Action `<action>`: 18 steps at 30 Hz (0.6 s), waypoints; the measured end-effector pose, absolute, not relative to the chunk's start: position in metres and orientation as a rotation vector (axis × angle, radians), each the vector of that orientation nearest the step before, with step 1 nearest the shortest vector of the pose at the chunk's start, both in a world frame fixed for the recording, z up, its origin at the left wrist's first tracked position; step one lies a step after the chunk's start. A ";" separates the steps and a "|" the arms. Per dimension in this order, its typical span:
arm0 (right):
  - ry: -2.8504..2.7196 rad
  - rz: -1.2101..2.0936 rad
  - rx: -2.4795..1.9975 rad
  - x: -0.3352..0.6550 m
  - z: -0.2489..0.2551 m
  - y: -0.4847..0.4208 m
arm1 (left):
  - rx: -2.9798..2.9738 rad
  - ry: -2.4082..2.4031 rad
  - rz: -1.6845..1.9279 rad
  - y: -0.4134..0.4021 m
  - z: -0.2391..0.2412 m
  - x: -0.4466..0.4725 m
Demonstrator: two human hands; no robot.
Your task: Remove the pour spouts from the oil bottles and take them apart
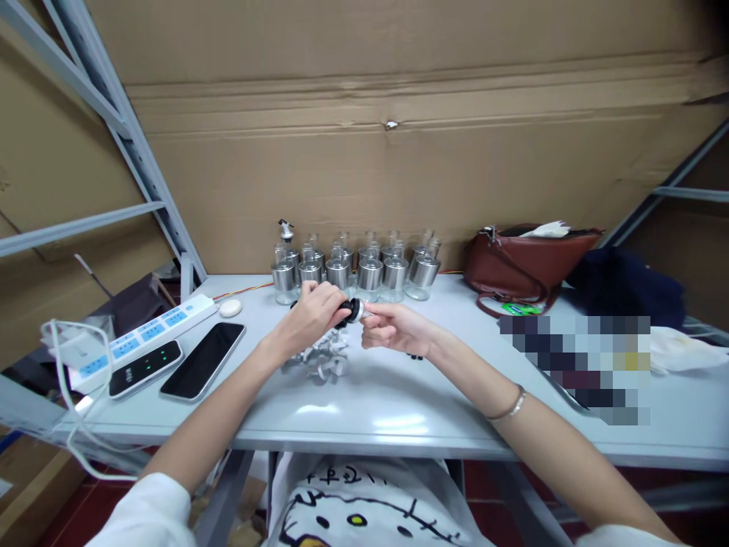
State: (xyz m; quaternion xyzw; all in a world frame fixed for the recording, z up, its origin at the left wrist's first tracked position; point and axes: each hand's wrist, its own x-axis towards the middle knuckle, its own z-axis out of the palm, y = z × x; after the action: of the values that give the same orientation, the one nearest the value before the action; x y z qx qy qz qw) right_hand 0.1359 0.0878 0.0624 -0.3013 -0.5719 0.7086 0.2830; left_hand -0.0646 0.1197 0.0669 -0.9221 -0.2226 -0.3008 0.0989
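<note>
Both my hands meet above the middle of the grey table (399,410). My left hand (310,315) is closed around a small black cap piece (348,311). My right hand (392,328) pinches the silver spout end (364,310) of the same piece from the right. Just below my left hand lies a small heap of silver metal parts (322,358). Behind my hands, glass bottles with steel collars (370,273) stand in rows against the cardboard wall. One bottle at the left end carries a pourer top (285,228).
At the left lie a dark phone (202,361), a black device with green lights (145,368), a white power strip (148,330) and a white oval object (230,308). A brown leather bag (524,262) and dark cloth (620,285) sit at the back right. Metal shelf struts rise at both sides.
</note>
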 end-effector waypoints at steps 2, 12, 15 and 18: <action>-1.578 1.707 -0.768 0.132 0.062 0.087 | -2.680 -0.648 -0.884 0.125 0.074 -0.066; -2.087 -0.257 -1.039 0.147 0.055 0.094 | -2.930 -0.995 -0.646 0.155 0.104 -0.052; -2.135 -0.430 -1.066 0.152 0.052 0.095 | -2.881 -1.180 -0.500 0.173 0.111 -0.064; -2.265 -0.168 -1.040 0.150 0.045 0.096 | -2.853 -1.259 -0.181 0.187 0.104 -0.066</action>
State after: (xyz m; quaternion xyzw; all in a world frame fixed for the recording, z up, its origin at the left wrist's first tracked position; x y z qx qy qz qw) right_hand 0.1504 0.0961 0.0446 -0.3950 -0.8601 -0.0637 0.3165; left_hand -0.0661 0.1868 0.1042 -0.9133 -0.4030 -0.0578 0.0092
